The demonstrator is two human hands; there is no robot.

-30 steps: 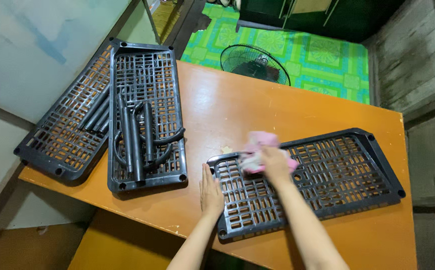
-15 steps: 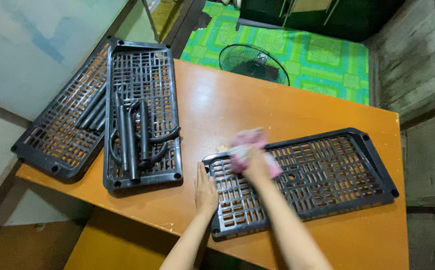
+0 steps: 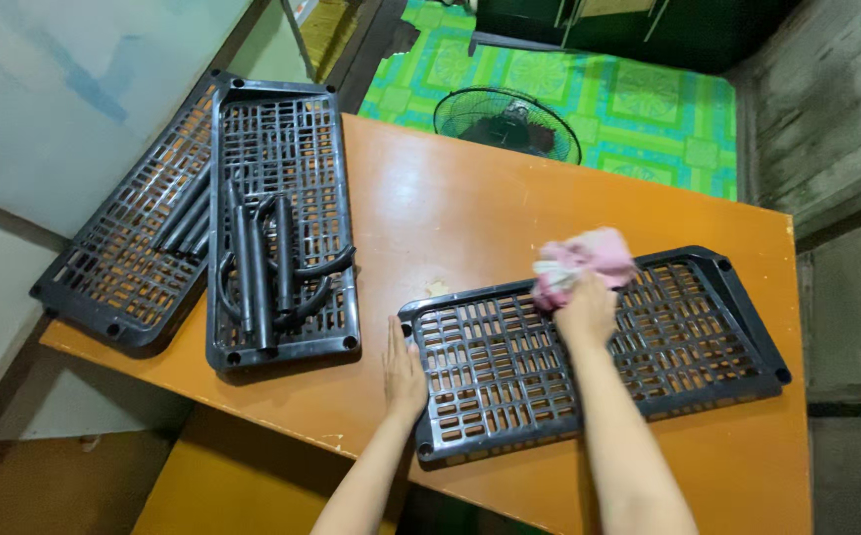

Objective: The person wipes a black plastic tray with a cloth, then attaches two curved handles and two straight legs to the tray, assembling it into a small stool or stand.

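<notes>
1. Table (image 3: 509, 213): slatted shelf panel (image 3: 688, 342) lies flat on right half, near front edge.
2. Right hand (image 3: 587, 312) w/ cloth (image 3: 584, 263) on panel's far rim; left hand (image 3: 403, 372) flat against its left end.
3. Two more panels (image 3: 302, 149) overlap at table's left end, outer one overhanging edge.
4. Tubes (image 3: 262, 267) lie on inner panel.
5. Fan (image 3: 506, 121) on floor behind table.

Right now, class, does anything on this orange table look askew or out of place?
Yes. The leftmost black slotted panel sits skewed, overhanging the table edge. A small pale scrap lies on the tabletop beside the panel being wiped.
</notes>
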